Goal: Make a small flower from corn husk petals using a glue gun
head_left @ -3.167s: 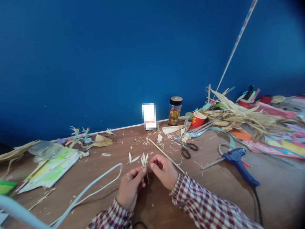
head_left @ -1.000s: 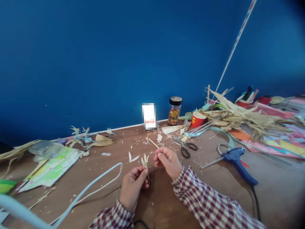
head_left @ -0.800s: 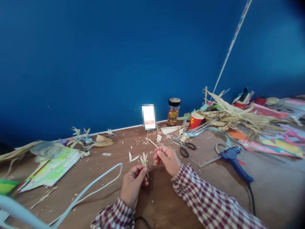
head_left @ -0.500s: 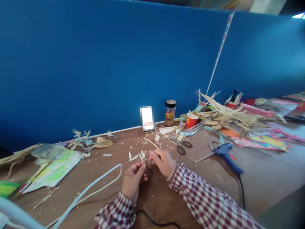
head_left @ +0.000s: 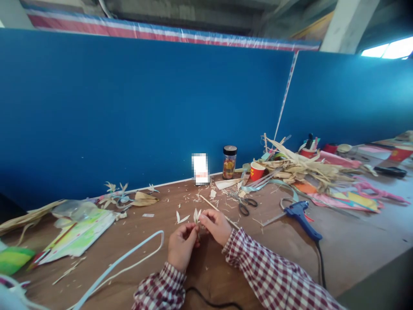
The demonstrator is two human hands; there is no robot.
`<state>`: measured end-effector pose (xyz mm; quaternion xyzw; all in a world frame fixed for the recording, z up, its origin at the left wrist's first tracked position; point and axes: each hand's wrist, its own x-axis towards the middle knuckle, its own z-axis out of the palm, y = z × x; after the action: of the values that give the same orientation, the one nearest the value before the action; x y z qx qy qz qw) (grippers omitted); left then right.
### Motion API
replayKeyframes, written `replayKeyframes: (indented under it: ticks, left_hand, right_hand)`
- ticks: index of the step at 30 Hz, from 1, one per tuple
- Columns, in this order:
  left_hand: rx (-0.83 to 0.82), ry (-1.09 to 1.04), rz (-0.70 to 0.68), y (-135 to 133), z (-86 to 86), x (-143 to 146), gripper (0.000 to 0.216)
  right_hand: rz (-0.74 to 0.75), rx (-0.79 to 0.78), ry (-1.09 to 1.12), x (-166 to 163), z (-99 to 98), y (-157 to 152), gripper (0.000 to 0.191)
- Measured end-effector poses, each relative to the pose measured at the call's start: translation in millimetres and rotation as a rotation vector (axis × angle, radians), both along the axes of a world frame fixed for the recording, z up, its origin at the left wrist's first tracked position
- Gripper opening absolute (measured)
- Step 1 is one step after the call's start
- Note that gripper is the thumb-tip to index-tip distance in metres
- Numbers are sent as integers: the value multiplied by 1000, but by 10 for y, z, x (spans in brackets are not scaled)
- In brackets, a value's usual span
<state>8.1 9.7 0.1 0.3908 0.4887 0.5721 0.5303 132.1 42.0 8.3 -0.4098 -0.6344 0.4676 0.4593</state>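
My left hand pinches a small flower of pale corn-husk petals low down, at its stem, between thumb and fingers. My right hand is closed too, its thumb and fingertips pressed together at the right side of the petals. Just left of the flower, loose petal-shaped husk pieces lie on the brown table. A thin pale stick runs behind my right hand, partly hidden by it. Black-handled scissors rest beyond that hand among husk scraps.
A blue glue gun lies right, its cord trailing forward. Behind are a lidded jar, a red paper cup and heaped dry husks. Finished-looking husk flowers and a green-white sheet lie left. A blue partition stands behind.
My right hand has moved left to the flower's petals, from slightly apart. My left hand keeps its grip on the stem. The camera has tilted upward.
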Motion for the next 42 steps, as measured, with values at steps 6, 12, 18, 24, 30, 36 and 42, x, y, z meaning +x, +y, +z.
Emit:
replayKeyframes:
  ticks: [6,12,18,24,30,36,42]
  left_hand:
    - [70,163,-12,-38,26,14,21]
    - [38,127,-90,-60,-9,18,20]
    - [11,117,-106,-47,-39,2,19]
    - [-48,49,-109,-50,-29,23,18]
    - [-164,-237,-61,-50,53,26,19]
    - [-180,-401,19,-24,119,-14,20]
    - [-245,-460,10,-3,110,-30,20]
  right_hand:
    - [-14,-14,22,26,-2,9,32]
    - [23,-50,78,29,-18,3,30]
    - [67,-110,101,32,-30,-4,30]
    - [70,-147,102,47,-40,-11,28]
    - [55,-181,129,27,-53,-44,31]
    - [157,-214,80,11,-51,-88,30]
    - [229,-233,78,-1,-49,-122,28]
